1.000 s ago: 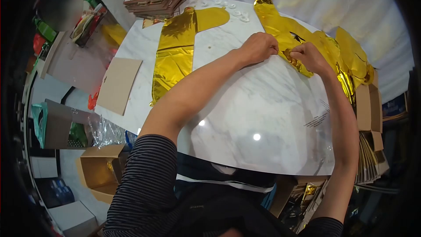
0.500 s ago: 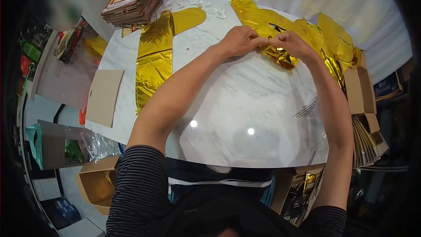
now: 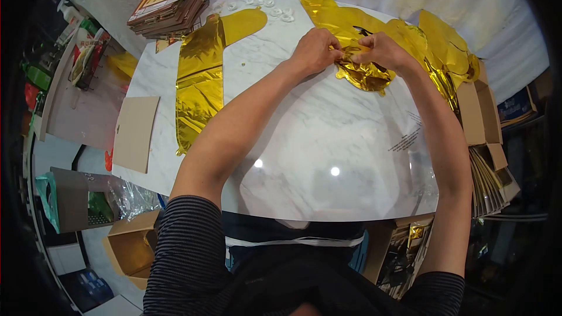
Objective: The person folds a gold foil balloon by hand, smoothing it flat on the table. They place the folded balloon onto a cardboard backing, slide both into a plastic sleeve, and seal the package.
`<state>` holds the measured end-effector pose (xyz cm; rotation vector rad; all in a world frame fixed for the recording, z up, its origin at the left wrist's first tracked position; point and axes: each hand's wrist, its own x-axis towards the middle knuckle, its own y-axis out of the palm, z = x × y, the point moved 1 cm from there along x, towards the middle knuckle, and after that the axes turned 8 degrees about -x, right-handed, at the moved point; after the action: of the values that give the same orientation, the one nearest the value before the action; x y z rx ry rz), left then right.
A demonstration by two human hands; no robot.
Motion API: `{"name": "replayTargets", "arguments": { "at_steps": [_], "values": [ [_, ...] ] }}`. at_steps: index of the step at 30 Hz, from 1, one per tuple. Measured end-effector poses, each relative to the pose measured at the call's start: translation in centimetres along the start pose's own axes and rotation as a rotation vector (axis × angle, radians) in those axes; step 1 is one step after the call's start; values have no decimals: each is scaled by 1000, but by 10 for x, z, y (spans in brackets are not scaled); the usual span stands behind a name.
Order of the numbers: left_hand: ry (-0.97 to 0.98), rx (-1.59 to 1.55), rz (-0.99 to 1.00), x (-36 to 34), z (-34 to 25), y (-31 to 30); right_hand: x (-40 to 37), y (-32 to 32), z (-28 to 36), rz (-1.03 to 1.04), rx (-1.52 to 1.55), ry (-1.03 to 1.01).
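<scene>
My left hand [image 3: 317,50] and my right hand [image 3: 380,52] are close together at the upper middle of the marble table. Between them is crumpled gold foil [image 3: 367,76], which both hands pinch by its upper part. Its lower edge hangs toward me. More gold foil [image 3: 331,16] spreads behind and to the right of my hands, with a thin dark piece near my right fingertips. Left of my left arm lies a flat, L-shaped gold foil piece [image 3: 200,82] with a fold line across it.
A stack of printed cards [image 3: 170,6] stands at the back left, beside small white rings [image 3: 287,17]. A cardboard sheet [image 3: 136,133] lies at the left edge. Clear plastic film with print [image 3: 405,139] covers the front. Open cardboard boxes [image 3: 475,111] stand at the right and lower left.
My fingertips have moved slightly apart and the foil between them has opened out and turned. The whole view has shifted a little.
</scene>
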<state>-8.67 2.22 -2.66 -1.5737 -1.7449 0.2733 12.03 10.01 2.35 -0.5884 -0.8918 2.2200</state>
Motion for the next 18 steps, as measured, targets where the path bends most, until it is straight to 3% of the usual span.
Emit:
{"name": "replayTargets", "arguments": {
  "at_steps": [2, 9, 11, 13, 14, 17, 18],
  "values": [
    [41, 37, -31, -1, 4, 2, -2, 1, 4, 1, 126, -1],
    [37, 47, -26, -3, -1, 2, 17, -21, -11, -113, -31, 233],
    [79, 26, -65, -3, 5, 7, 31, -22, -25, -462, 228, 156],
    [221, -18, -292, -6, 10, 13, 41, -37, -27, -484, 269, 136],
    [224, -13, -295, -6, 14, 15, 46, -44, -28, -541, 309, 143],
    [323, 204, -276, -2, 7, 7, 54, -60, -22, -596, 447, 180],
    [193, 243, -29, 4, -7, -8, 58, -68, -24, -571, 496, 181]
  ]
}}
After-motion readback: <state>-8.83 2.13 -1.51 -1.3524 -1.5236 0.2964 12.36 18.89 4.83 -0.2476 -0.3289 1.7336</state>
